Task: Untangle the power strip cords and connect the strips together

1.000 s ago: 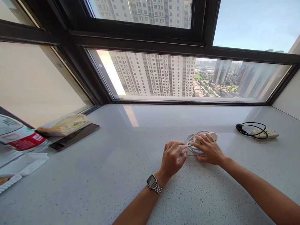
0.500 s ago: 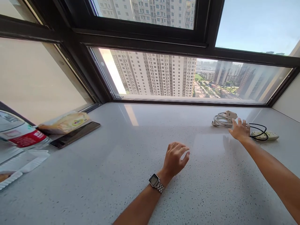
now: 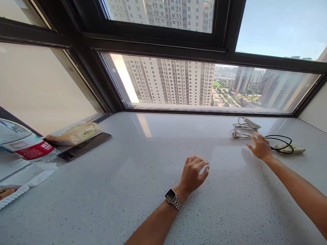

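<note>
1. Where the surface (image 3: 127, 190) is farthest left, a bottle (image 3: 38, 150), a wrapper (image 3: 30, 175), a packet (image 3: 74, 134) and a phone (image 3: 85, 146) lie near each other, away from both hands.

2. Next comes the left hand (image 3: 193, 173), with a watch (image 3: 173, 198) on its wrist. Its fingers are softly bent and hold nothing. It has hardly moved, but a second ago it was at the white cord.

3. Then, close to the window (image 3: 178, 81), lies the white cord (image 3: 242, 128) in messy loops, with its plug (image 3: 234, 135) in front and the white strip (image 3: 252, 123) behind. A second ago it was under both hands, nearer the person. Now it looks put down, and the strip has turned a bit.

4. Just beside it is the right hand (image 3: 262, 148). Its fingers are spread, with the thumb apart, and no grip shows. I cannot tell if the tips touch the white cord.

5. Past that hand, the black cord (image 3: 279, 135) loops over the pale strip (image 3: 296, 148). The hand hides its other end.
</note>
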Motion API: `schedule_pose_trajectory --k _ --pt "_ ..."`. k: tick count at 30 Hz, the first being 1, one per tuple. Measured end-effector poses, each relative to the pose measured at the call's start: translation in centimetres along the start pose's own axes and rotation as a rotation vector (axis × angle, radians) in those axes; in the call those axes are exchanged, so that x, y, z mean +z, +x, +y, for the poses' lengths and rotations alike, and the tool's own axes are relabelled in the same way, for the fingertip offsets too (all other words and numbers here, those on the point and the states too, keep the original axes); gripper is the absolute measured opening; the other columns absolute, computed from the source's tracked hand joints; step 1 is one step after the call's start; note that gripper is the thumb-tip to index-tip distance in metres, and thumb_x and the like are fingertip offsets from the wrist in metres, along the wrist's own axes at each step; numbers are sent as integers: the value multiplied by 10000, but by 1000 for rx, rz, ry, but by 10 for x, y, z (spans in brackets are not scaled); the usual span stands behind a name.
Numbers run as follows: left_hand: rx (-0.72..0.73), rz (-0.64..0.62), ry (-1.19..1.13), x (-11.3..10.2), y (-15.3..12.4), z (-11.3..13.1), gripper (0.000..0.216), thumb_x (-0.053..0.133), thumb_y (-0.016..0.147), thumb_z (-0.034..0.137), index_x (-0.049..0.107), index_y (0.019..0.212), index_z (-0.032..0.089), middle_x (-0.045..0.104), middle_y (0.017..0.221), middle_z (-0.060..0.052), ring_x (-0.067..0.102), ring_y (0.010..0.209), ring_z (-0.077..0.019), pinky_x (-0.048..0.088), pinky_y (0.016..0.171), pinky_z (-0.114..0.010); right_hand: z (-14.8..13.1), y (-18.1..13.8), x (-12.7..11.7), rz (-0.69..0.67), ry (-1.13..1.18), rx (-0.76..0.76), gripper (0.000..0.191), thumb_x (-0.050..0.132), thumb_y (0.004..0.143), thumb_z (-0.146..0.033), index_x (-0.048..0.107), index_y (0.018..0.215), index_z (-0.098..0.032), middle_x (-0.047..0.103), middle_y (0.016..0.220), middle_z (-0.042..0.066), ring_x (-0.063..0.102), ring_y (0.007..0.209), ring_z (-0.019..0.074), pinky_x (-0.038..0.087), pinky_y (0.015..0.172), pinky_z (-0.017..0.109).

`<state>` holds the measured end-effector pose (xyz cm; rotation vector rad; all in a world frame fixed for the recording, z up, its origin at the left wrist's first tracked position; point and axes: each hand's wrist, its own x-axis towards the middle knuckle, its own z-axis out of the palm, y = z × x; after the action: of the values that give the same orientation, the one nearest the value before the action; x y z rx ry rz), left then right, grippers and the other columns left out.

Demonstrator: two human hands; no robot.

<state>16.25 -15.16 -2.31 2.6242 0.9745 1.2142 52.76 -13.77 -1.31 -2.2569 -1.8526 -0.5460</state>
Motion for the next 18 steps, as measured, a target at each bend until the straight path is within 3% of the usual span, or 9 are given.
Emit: schedule_pose_trajectory --k 2,4,9,14,18 --pt "-7 1 3 0 -1 -1 134 536 841 204 665 872 182 682 788 -35 587 789 -177 385 744 -343 -32 8 0 -92 -3 -160 533 326 906 -425 401 1372 -179 333 1475 116 276 1360 295 294 1080 459" --pt "-18 4 3 -1 -1 -1 143 529 841 197 670 863 181 682 761 -30 589 761 -171 384 728 -338 -51 18 0 -209 -17 -204 549 297 918 -433 351 1413 -200 256 1520 86 223 1390 279 248 1108 451" --pt "-33 -6 -11 -1 -2 -1 178 508 856 217 682 865 180 680 718 -30 589 714 -160 385 694 -326 -52 42 7 -451 19 -136 653 174 929 -516 170 1482 -170 70 1563 88 221 1393 286 270 1083 471" --pt "-55 -16 -28 0 -2 -1 170 515 850 212 680 844 175 673 687 -19 583 692 -157 373 691 -328 -41 50 12 -457 -66 -34 672 240 890 -569 161 1482 -261 133 1558 62 256 1375 288 284 1056 496" --pt "-73 -11 -21 2 -3 -2 165 520 846 213 681 829 179 672 684 -16 576 676 -154 363 692 -329 -28 41 15 -392 -136 230 654 284 867 -592 311 1437 -273 201 1535 99 233 1358 382 231 1026 587"
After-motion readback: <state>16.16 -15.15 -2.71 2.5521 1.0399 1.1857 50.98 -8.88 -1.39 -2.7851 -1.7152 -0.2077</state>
